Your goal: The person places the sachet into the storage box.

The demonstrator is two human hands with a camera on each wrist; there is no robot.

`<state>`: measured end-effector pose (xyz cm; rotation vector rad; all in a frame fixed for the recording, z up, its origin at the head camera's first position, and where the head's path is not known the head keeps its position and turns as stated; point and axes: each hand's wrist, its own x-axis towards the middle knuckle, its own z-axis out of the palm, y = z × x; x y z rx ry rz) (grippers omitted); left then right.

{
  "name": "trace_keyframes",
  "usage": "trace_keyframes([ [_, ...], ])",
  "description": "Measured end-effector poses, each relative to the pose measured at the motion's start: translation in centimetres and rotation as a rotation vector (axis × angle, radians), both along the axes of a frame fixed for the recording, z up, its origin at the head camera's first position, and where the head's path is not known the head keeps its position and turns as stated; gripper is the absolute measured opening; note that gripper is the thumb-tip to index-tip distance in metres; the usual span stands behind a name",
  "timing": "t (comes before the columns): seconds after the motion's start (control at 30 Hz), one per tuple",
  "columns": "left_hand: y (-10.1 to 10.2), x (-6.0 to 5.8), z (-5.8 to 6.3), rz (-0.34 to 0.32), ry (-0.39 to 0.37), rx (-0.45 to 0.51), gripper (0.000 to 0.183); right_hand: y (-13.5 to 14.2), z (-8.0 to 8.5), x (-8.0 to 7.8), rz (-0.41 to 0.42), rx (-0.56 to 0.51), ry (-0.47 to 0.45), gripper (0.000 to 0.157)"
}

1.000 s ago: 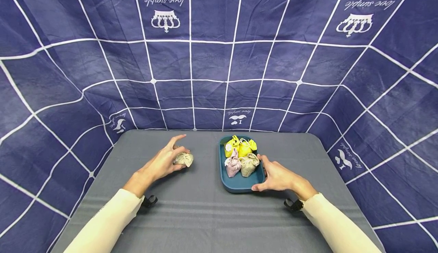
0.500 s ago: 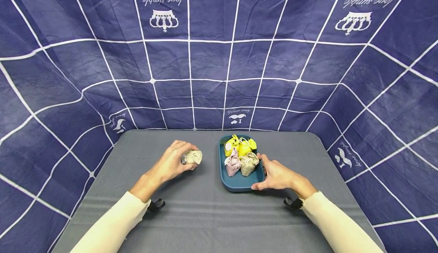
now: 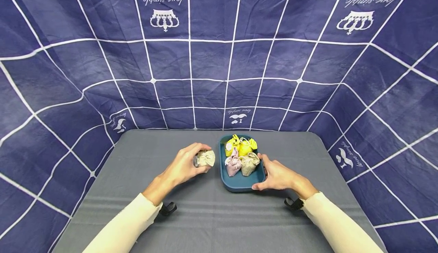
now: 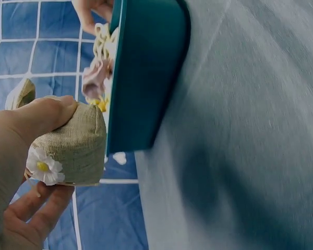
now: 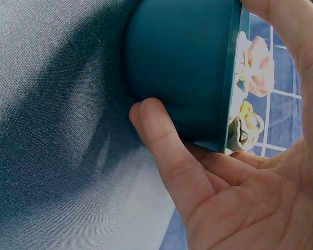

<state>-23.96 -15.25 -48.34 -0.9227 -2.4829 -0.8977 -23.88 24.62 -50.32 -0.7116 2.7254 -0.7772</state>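
Note:
In my left hand [image 3: 183, 166] I hold a beige drawstring pouch [image 3: 207, 158] between thumb and fingers, just left of the blue tray [image 3: 241, 184]. The left wrist view shows a white daisy [image 4: 45, 166] on the pouch, and a shadow lies on the tabletop beyond it. My right hand [image 3: 280, 175] grips the tray's near right corner, with the fingers [image 5: 159, 125] against the outer wall and the thumb at the near end. Inside the tray are two yellow pouches [image 3: 245, 149], a pink pouch [image 3: 233, 164] and another beige pouch [image 3: 249, 165].
A grey cloth [image 3: 191, 222] covers the table. Behind and at both sides hangs a dark blue curtain [image 3: 212, 61] with white grid lines. Black straps [image 3: 293, 204] are worn at both wrists.
My left hand has closed round the beige pouch and carried it right, towards the tray. The right hand and the tray have stayed in place.

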Motion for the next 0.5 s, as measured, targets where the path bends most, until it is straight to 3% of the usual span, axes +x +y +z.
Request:
trace_keyframes([
  [0.5, 4.5, 0.8, -0.3, -0.041, 0.0, 0.041, 0.053, 0.1, 0.1, 0.1, 0.008, 0.006, 0.023, 0.129],
])
